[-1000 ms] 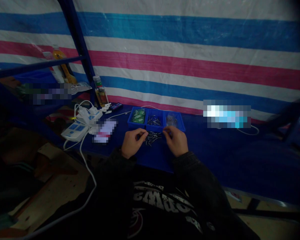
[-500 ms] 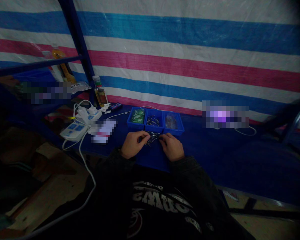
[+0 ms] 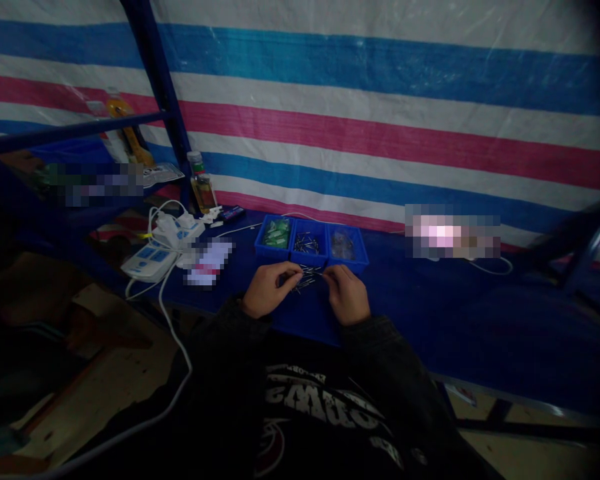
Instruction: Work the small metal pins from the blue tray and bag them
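My left hand (image 3: 270,289) is closed, thumb and fingertips pinched together at the left side of a small pile of dark screws (image 3: 307,275); what sits in that pinch is too small to make out. Across the pile, my right hand (image 3: 349,295) pinches a thin dark screw (image 3: 321,273) by its fingertips. Just beyond the hands stand three blue bins side by side. The left bin (image 3: 272,252) holds green plastic packets (image 3: 277,233), the middle bin (image 3: 308,259) loose screws (image 3: 307,243), and the right bin (image 3: 349,259) clear plastic bags (image 3: 342,244).
A white power strip (image 3: 150,260) with plugs and cables lies on the blue table (image 3: 420,313) to the left, beside a blurred-out phone-like item (image 3: 210,263). Behind it stands a bottle (image 3: 203,187). A pixelated glowing object (image 3: 443,232) is at the back right.
My right hand has shifted very slightly, its fingertips lifting a little beside the pile. My left hand stays almost in place. The bins have not moved.
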Demonstrator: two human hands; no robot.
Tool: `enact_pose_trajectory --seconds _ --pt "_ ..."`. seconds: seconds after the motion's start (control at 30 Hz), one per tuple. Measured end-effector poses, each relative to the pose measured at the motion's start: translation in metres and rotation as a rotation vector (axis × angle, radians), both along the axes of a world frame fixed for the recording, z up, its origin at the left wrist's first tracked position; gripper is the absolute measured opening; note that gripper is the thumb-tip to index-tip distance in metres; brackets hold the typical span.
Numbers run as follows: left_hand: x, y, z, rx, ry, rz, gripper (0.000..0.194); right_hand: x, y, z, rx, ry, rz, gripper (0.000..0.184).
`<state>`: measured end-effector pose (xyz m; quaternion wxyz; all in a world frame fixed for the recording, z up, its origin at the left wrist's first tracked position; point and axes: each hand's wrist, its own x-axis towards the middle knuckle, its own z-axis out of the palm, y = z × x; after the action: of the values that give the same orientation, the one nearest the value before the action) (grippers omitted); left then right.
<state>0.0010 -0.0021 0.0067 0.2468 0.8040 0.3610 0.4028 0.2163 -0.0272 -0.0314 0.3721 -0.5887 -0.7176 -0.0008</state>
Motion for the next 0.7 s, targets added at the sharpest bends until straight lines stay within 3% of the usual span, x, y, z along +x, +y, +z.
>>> enact_pose_trajectory --seconds 0.23,0.7 --pt "0.000 0.002 -0.003 0.015 0.072 -0.089 0.019 -0.009 -0.012 0.002 0.146 0.086 0.234 0.016" --pt "0.000 -0.001 -0.002 0.005 0.133 -0.147 0.015 -0.015 -0.015 0.003 0.170 0.135 0.356 0.013"
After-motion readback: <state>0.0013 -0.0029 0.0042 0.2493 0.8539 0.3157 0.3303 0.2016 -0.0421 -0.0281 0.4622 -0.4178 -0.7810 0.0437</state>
